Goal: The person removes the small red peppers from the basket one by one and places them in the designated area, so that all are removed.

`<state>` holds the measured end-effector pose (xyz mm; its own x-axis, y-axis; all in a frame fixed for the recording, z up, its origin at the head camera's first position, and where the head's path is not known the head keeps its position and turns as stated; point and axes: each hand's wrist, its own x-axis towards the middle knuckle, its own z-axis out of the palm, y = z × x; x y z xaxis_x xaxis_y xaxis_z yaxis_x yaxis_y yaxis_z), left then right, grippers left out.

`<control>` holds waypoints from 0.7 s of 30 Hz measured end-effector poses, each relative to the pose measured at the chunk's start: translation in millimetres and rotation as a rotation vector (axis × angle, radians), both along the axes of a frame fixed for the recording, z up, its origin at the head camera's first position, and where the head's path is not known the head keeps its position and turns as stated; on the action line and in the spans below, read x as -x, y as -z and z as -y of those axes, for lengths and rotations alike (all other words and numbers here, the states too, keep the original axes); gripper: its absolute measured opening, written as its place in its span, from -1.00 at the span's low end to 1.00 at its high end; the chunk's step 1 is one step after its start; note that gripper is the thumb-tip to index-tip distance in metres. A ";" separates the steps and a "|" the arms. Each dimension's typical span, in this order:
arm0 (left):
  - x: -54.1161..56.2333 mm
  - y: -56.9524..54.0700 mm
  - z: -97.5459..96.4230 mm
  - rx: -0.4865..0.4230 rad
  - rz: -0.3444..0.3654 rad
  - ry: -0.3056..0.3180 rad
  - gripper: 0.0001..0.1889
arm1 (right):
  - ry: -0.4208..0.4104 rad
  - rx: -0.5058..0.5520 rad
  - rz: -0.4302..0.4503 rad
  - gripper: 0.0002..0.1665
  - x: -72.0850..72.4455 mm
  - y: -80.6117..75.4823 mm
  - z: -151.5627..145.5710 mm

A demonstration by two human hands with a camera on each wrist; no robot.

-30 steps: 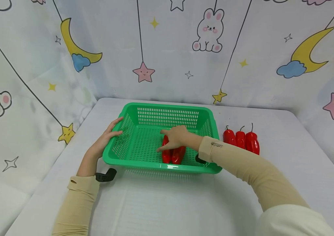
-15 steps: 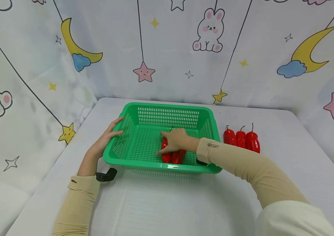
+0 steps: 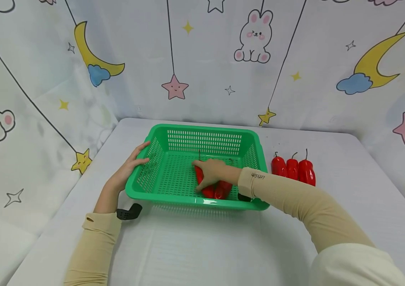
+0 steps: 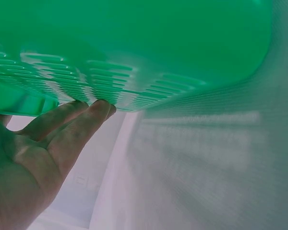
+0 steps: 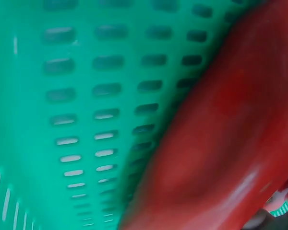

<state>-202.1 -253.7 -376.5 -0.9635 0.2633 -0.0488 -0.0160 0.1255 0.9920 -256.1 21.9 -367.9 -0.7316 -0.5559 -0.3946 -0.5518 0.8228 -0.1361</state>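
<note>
A green perforated plastic basket (image 3: 195, 201) stands on the table. My left hand (image 3: 127, 169) holds its left side, thumb over the rim; in the left wrist view its fingers (image 4: 81, 134) lie against the outside wall. My right hand (image 3: 211, 174) reaches down inside, thumb and index finger either side of a glossy red pepper (image 3: 199, 174). That pepper lies tilted, its dark stem toward the back. Another red pepper (image 3: 223, 191) lies beside it, partly under the hand. Close up in the right wrist view, a red pepper (image 5: 216, 139) slants across the basket floor. The right hand's other fingers are hidden.
Three more red peppers, one of them the rightmost pepper (image 3: 306, 171), lie side by side on the white-covered table (image 3: 188, 246), right of the basket. A white curtain (image 3: 209, 59) with cartoon prints hangs behind. The right sleeve (image 3: 295, 200) passes over the basket's right rim.
In the basket, the left pepper has turned, its stem end swinging left and its lower end right; the other pepper has shifted right. My right hand has turned slightly. The left hand stays put.
</note>
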 end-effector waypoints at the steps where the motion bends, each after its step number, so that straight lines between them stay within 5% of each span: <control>1: 0.0 -0.1 0.0 0.003 -0.002 0.000 -0.39 | 0.004 0.029 0.025 0.09 -0.1 -0.3 -0.2; 6: 0.3 -0.6 -0.5 -0.003 -0.001 0.002 -0.39 | 0.010 0.124 0.099 0.09 -0.2 -2.2 -1.7; 21: -0.1 0.6 0.6 0.017 -0.015 -0.003 -0.38 | 0.048 0.240 0.095 0.03 3.7 -15.2 -5.0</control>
<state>-202.0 -254.3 -377.1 -0.9649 0.2598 -0.0388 -0.0014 0.1426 0.9898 -259.8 26.9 -352.7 -0.7252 -0.6076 -0.3238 -0.4883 0.7855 -0.3802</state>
